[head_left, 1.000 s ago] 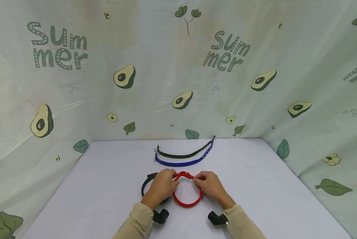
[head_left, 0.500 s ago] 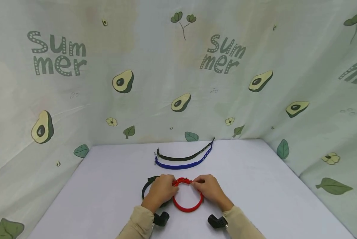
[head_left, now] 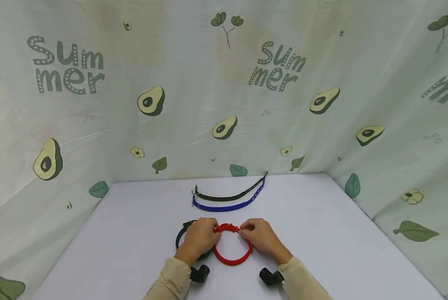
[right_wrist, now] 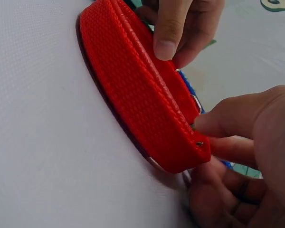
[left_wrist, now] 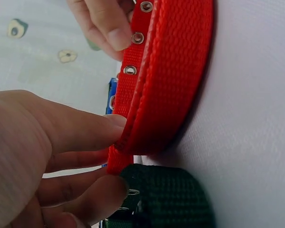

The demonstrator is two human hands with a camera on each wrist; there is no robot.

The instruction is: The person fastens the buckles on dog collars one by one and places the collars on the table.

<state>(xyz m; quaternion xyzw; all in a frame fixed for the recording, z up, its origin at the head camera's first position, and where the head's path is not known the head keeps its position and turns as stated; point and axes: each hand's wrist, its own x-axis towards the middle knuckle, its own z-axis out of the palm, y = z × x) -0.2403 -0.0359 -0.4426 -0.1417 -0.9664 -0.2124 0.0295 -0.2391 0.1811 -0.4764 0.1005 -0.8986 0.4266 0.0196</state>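
A red pet collar [head_left: 233,262] stands on edge as a closed ring on the white table. My left hand [head_left: 199,236] pinches its far left part between thumb and fingers. In the left wrist view, metal eyelets run along the inner strap of the red collar [left_wrist: 175,71]. At the far right of the ring, my right hand [head_left: 261,236] pinches the band near a small metal fitting. The right wrist view has that thumb on the inner side of the red collar [right_wrist: 128,80], its other fingers partly hidden. A dark green collar [head_left: 179,238], also looped, sits partly behind my left hand.
Farther back, a blue collar [head_left: 224,208] and a dark olive collar [head_left: 224,198] lie stretched out side by side. A printed cloth [head_left: 186,54] hangs behind and beside the white table [head_left: 134,258]. Black devices [head_left: 199,275] are strapped at both wrists.
The head view has tilted slightly. Both hands keep hold of the red collar, with small finger shifts at its far side. The other collars have not moved.
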